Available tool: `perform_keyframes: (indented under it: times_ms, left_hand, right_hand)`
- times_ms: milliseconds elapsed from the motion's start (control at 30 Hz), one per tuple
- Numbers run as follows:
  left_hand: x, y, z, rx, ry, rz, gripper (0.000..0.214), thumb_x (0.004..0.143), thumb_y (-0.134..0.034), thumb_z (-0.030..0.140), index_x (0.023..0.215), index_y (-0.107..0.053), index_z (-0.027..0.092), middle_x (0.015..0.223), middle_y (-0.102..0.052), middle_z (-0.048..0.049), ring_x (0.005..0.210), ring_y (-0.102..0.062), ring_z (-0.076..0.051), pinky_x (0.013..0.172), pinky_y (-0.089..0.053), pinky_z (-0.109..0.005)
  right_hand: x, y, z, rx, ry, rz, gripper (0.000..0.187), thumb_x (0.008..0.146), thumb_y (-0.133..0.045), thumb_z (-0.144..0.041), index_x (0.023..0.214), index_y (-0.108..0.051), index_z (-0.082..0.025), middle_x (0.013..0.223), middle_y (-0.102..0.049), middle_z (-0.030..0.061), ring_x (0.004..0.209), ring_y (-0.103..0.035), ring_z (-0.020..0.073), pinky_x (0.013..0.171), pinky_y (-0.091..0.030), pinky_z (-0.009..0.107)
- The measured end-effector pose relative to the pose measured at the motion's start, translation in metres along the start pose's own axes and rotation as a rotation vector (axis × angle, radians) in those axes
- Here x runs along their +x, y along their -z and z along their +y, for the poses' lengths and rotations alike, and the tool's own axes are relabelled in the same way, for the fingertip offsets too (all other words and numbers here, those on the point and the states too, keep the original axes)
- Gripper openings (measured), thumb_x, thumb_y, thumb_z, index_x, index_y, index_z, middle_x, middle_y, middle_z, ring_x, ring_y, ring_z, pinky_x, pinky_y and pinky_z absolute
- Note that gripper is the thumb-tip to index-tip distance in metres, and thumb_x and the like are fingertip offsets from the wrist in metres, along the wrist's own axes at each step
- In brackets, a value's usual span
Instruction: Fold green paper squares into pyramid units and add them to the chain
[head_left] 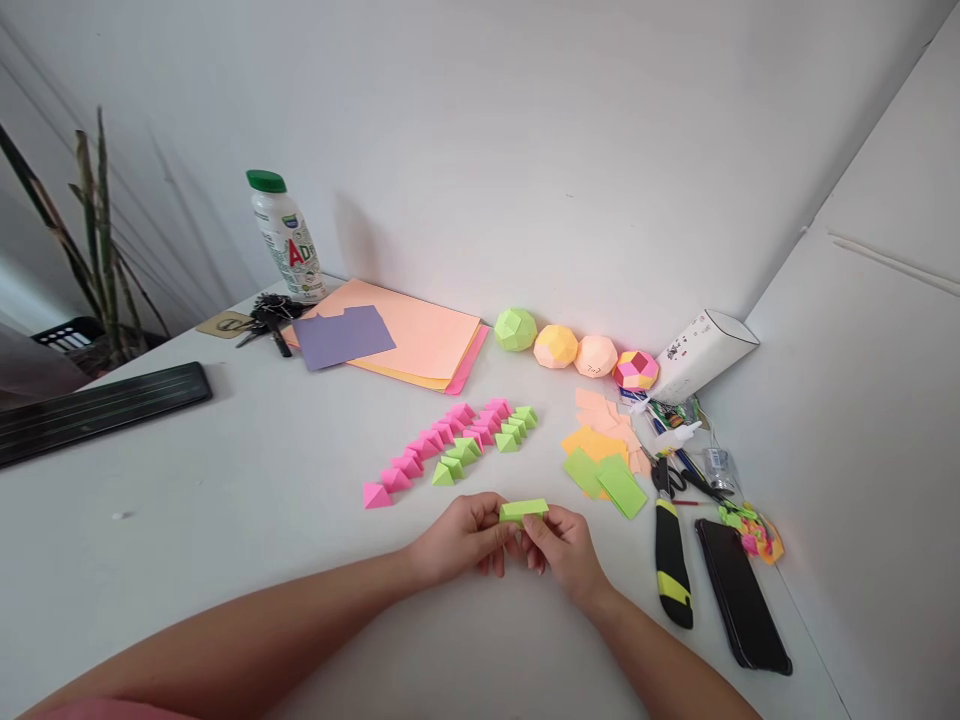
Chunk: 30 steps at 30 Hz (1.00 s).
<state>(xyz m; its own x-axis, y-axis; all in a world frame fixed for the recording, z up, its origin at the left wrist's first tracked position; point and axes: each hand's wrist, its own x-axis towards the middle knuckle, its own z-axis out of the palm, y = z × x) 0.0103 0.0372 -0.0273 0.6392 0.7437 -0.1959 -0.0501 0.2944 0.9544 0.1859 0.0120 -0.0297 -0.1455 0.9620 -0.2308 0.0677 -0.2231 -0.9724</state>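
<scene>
A folded strip of green paper [523,509] is pinched between both hands just above the table. My left hand [466,537] grips its left end with the fingers curled beneath. On the other end, my right hand [568,549] presses its thumb against the front face. Beyond the hands stand rows of small folded pieces, pink ones [407,464] and green ones [466,452]. To the right lie flat green paper pieces [622,487], partly over orange paper [590,441] and peach paper [600,408].
Faceted paper balls [556,347] line the wall beside a white box [707,352]. A utility knife [672,560], a phone [742,595] and scissors [670,477] lie right. Large paper sheets [420,335], a white bottle [285,235] and a long black object [105,405] are left.
</scene>
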Motion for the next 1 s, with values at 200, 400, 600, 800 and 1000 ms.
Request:
perform_keyframes:
  times_ms: [200,400,600,800,1000]
  left_hand:
    - [0.0014,-0.0003,0.0033,0.015,0.036,0.025,0.029,0.079,-0.056,0.044,0.076,-0.048,0.017,0.063,-0.064,0.0002,0.049,-0.060,-0.012,0.044,-0.040,-0.021]
    - [-0.0001,0.0000,0.0045,0.034,0.066,0.007,0.026,0.081,-0.054,0.042,0.077,-0.048,0.017,0.063,-0.064,0.0001,0.049,-0.060,-0.013,0.044,-0.041,-0.021]
    - [-0.0042,-0.0020,0.0079,0.070,0.058,0.010,0.020,0.083,-0.050,0.037,0.079,-0.049,0.017,0.061,-0.062,0.0013,0.048,-0.058,-0.012,0.045,-0.043,-0.022]
    - [-0.0042,-0.0038,0.0051,0.091,0.044,0.020,0.010,0.079,-0.052,0.026,0.075,-0.047,0.018,0.057,-0.059,0.0029,0.047,-0.057,-0.011,0.045,-0.042,-0.021]
    - [-0.0030,-0.0007,-0.0008,0.021,0.051,0.045,0.010,0.079,-0.052,0.026,0.075,-0.047,0.018,0.050,-0.058,0.0044,0.040,-0.054,-0.010,0.042,-0.041,-0.020]
  right_hand:
    - [-0.0002,0.0005,-0.0003,0.005,0.009,-0.005,0.033,0.081,-0.060,-0.040,0.062,-0.055,-0.014,0.054,-0.055,-0.0011,0.041,-0.046,0.0075,0.039,-0.034,0.020]
    - [-0.0011,-0.0008,-0.0029,-0.022,0.003,0.003,0.032,0.081,-0.060,-0.041,0.063,-0.054,-0.015,0.054,-0.054,-0.0012,0.042,-0.047,0.0084,0.040,-0.035,0.020]
    - [-0.0013,0.0004,-0.0041,-0.044,0.022,-0.048,0.023,0.081,-0.059,-0.035,0.070,-0.057,-0.015,0.053,-0.053,-0.0024,0.045,-0.047,0.0090,0.043,-0.039,0.021]
    - [-0.0011,-0.0004,-0.0026,-0.070,0.019,-0.073,0.008,0.075,-0.059,-0.021,0.070,-0.055,-0.015,0.053,-0.053,-0.0033,0.047,-0.047,0.0092,0.044,-0.038,0.021]
    - [-0.0001,0.0030,-0.0022,-0.061,0.012,-0.056,0.006,0.072,-0.056,-0.020,0.068,-0.054,-0.016,0.048,-0.052,-0.0043,0.042,-0.044,0.0086,0.041,-0.036,0.021]
